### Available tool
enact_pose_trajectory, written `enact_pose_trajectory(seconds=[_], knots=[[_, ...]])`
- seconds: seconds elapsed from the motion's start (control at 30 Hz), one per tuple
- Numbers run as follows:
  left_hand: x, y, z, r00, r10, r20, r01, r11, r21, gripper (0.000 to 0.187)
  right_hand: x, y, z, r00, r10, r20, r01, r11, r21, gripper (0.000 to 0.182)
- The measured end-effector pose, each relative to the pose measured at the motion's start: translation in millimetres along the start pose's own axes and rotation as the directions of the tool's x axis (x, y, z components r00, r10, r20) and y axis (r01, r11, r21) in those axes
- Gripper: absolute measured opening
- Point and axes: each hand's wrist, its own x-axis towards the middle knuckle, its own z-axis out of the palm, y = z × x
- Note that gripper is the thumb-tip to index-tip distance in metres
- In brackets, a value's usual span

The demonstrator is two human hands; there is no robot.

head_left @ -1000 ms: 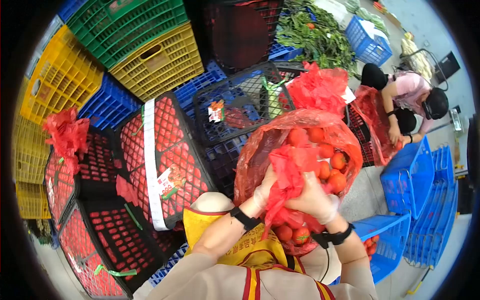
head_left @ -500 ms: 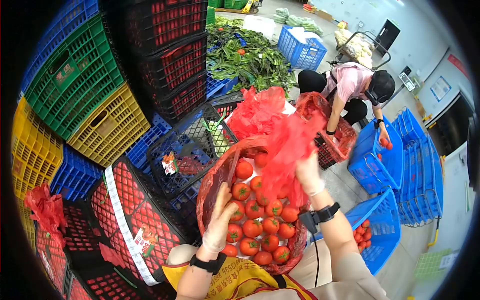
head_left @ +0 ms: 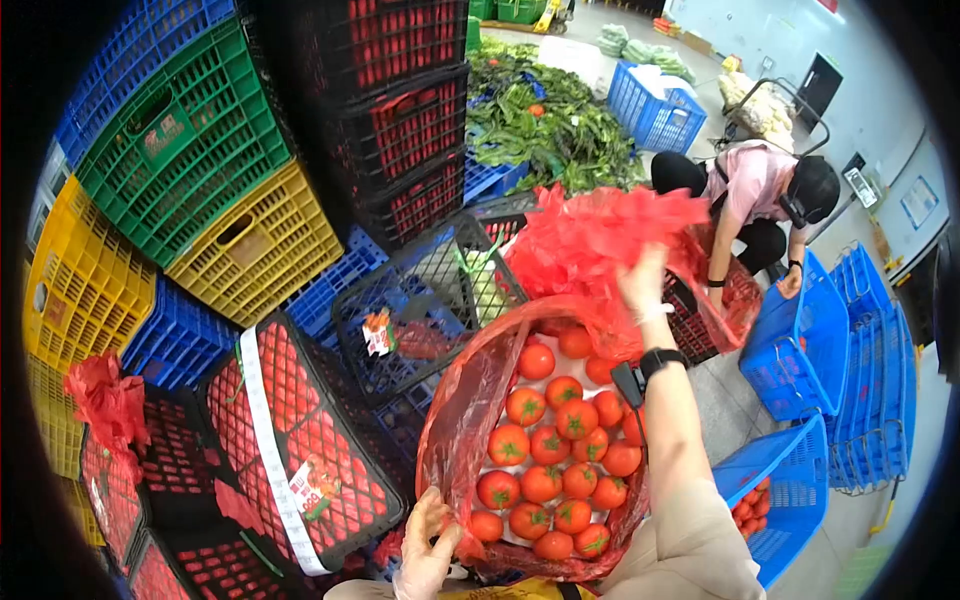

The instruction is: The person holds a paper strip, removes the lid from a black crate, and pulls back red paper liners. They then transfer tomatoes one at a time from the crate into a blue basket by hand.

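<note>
A crate lined with a red plastic bag (head_left: 465, 400) stands right in front of me, with many red tomatoes (head_left: 550, 444) on a pale bottom layer. My left hand (head_left: 428, 545), in a thin glove, is at the near left corner of the liner. Its thumb and fingers are apart beside the rim. Beyond the crate's far edge, my right hand (head_left: 645, 280), gloved too, is closed at a crumpled red plastic sheet (head_left: 600, 235). Motion blurs the sheet, and the fingertips are partly hidden.
Crates of red-wrapped produce (head_left: 310, 430) stand left, below stacked green crates (head_left: 185, 140) and yellow crates (head_left: 255, 245). A co-worker (head_left: 755, 190) bends over another red-lined crate ahead. Blue baskets (head_left: 790, 500) stand right, one holding tomatoes. Leafy greens (head_left: 550, 130) lie behind.
My right hand has carried the red plastic sheet from above the tomatoes to the pile beyond the crate. My left hand has come down toward the near left corner. The view has shifted.
</note>
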Motion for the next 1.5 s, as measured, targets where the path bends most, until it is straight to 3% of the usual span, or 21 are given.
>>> enact_pose_trajectory(seconds=[0.07, 0.1, 0.2, 0.27, 0.4, 0.43, 0.57, 0.63, 0.73, 0.8, 0.83, 1.0, 1.1, 1.17, 1.2, 1.23, 1.27, 1.33, 1.4, 1.47, 1.5], knots=[[-7.3, 10.0, 0.3, 1.000, -0.030, -0.008, 0.030, 0.999, 0.019, 0.056, -39.2, -6.9, -4.0, 0.865, 0.040, 0.501, -0.066, 0.997, 0.034, 0.072], [-7.8, 13.1, 1.5, 1.000, -0.023, -0.014, 0.023, 1.000, 0.018, 0.055, -51.4, 3.2, -3.7, 0.843, 0.118, 0.526, -0.263, 0.942, 0.211, 0.071], [-1.8, 4.4, -0.6, 1.000, -0.023, 0.006, 0.023, 0.999, 0.022, 0.057, -80.7, 33.0, -17.6, 0.884, 0.178, 0.431, -0.350, 0.865, 0.360, 0.040], [8.3, -10.0, 2.2, 0.998, -0.034, -0.050, 0.032, 0.999, -0.042, 0.055, -83.6, 43.9, -41.1, 0.944, 0.084, 0.319, -0.186, 0.934, 0.306, 0.029], [18.9, -5.9, 12.5, 0.998, 0.045, -0.043, -0.042, 0.996, 0.073, 0.021, -71.1, 70.4, -83.8, 0.955, 0.131, 0.266, -0.213, 0.927, 0.308, 0.015], [21.1, 2.2, 20.5, 0.996, 0.037, -0.081, -0.034, 0.999, 0.043, 0.007, -64.8, 72.1, -97.9, 0.945, 0.155, 0.288, -0.237, 0.930, 0.279, 0.016], [34.9, 16.4, 32.0, 0.995, 0.066, -0.069, -0.054, 0.985, 0.167, 0.020, -57.4, 48.1, -155.5, 0.761, 0.419, 0.496, -0.567, 0.800, 0.195, 0.018], [51.7, 21.8, 45.6, 0.997, 0.057, -0.055, -0.050, 0.993, 0.111, 0.016, -86.6, 52.2, -157.9, 0.988, -0.077, 0.132, 0.030, 0.945, 0.325, 0.013], [96.4, -16.8, 66.5, 0.991, 0.127, -0.027, -0.113, 0.943, 0.314, 0.024, -139.4, 26.4, -179.5, 0.823, -0.249, 0.510, 0.070, 0.936, 0.344, 0.054], [126.1, -65.5, 78.1, 0.947, 0.306, 0.093, -0.297, 0.733, 0.612, 0.038, -171.6, 20.9, -185.0, 0.687, -0.284, 0.669, 0.102, 0.949, 0.297, 0.080], [134.0, -76.1, 87.8, 0.925, 0.348, 0.155, -0.334, 0.544, 0.770, 0.044, -183.6, 18.6, -182.9, 0.667, -0.264, 0.696, 0.086, 0.956, 0.280, 0.082], [136.8, -87.5, 142.4, 0.815, 0.432, 0.386, -0.510, 0.219, 0.832, 0.070, -192.4, 21.8, -174.8, 0.577, -0.195, 0.793, -0.030, 0.965, 0.259, 0.082], [160.4, -94.8, 165.4, 0.806, 0.429, 0.407, -0.566, 0.360, 0.741, 0.078, -190.8, 27.4, -177.9, 0.591, -0.126, 0.797, -0.104, 0.968, 0.230, 0.075], [171.8, -93.5, 181.6, 0.833, 0.361, 0.420, -0.538, 0.348, 0.768, 0.085, -195.1, 34.2, -185.3, 0.581, 0.010, 0.814, -0.569, 0.719, 0.398, 0.056], [174.6, -94.1, 186.6, 0.832, 0.353, 0.429, -0.542, 0.348, 0.764, 0.085, -197.9, 35.6, -185.3, 0.577, 0.022, 0.816, -0.578, 0.718, 0.389, 0.056], [174.7, -86.1, 193.8, 0.855, 0.313, 0.414, -0.509, 0.351, 0.786, 0.086, -198.8, 36.1, -183.6, 0.376, 0.108, 0.920, -0.916, 0.194, 0.351, 0.051], [175.5, -82.5, 200.2, 0.877, 0.271, 0.396, -0.474, 0.354, 0.807, 0.087, -201.0, 39.1, -184.0, 0.155, 0.054, 0.987, -0.902, -0.401, 0.163, 0.047], [182.4, -89.3, 204.4, 0.861, 0.309, 0.404, -0.489, 0.283, 0.825, 0.087, -205.8, 50.4, -188.5, 0.127, -0.053, 0.991, -0.855, -0.512, 0.082, 0.048], [187.0, -88.8, 204.5, 0.872, 0.273, 0.406, -0.488, 0.426, 0.762, 0.084, -205.6, 56.2, -188.6, 0.137, -0.296, 0.945, -0.734, -0.671, -0.104, 0.051], [183.6, -85.2, 205.4, 0.830, 0.378, 0.410, -0.546, 0.404, 0.733, 0.076, -204.3, 52.3, -194.3, 0.114, -0.255, 0.960, -0.744, -0.662, -0.088, 0.051], [180.6, -83.8, 202.7, 0.925, 0.190, 0.329, -0.330, 0.833, 0.445, 0.069, -204.1, 49.2, -197.9, 0.082, -0.212, 0.974, -0.754, -0.652, -0.079, 0.051]])
